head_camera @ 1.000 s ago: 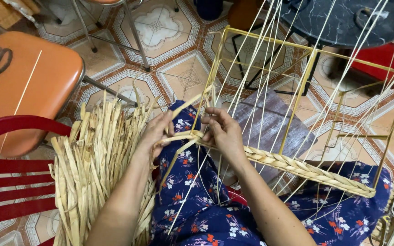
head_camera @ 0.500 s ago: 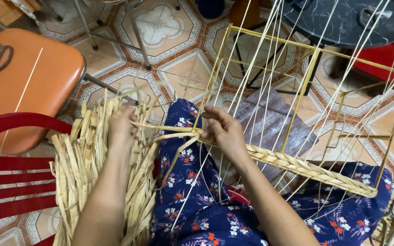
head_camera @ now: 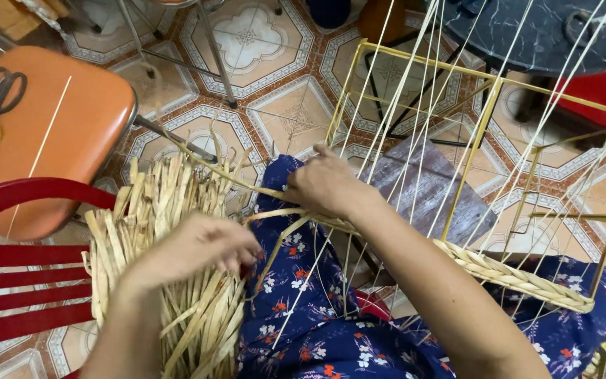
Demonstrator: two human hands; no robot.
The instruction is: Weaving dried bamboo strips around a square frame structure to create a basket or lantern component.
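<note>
L hand (head_camera: 194, 253) rests on the bundle of pale dried flat straw strips (head_camera: 170, 231) lying over the lap, beside a red slatted chair (head_camera: 15, 281); fingers curled narrow, picking at strips just under the tips. R hand (head_camera: 324, 184) pinches shut on the plaited straw braid (head_camera: 513, 274) end, keeping it taut vs. yellow wire frame (head_camera: 471, 154). Both wrists bent down, forearms reaching fwd.
</note>
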